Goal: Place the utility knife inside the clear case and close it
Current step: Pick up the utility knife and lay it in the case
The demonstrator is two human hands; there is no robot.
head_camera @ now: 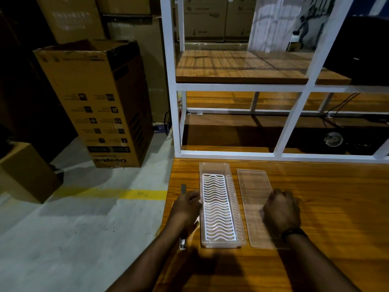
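The slim grey-and-metal utility knife (pixel 182 216) lies lengthwise along the left edge of the glossy wood-grain tabletop (pixel 328 207), mostly hidden under the left hand (pixel 187 207); only its dark narrow far end beyond the knuckles and a pale metallic near end by the wrist show. The left hand's fingers (pixel 194 197) are curled down over the knife, though whether they actually grip it cannot be told. Just right of those fingers sits the long, open, clear plastic case (pixel 221 205), a shallow rectangular tray with rounded corners holding a white wavy-slatted insert (pixel 217 209). Beside it lies the flat, frosted clear rectangular lid (pixel 253 192), on whose near half the right hand (pixel 281 209) rests, fingers (pixel 273 197) bent loosely in a closed curl.
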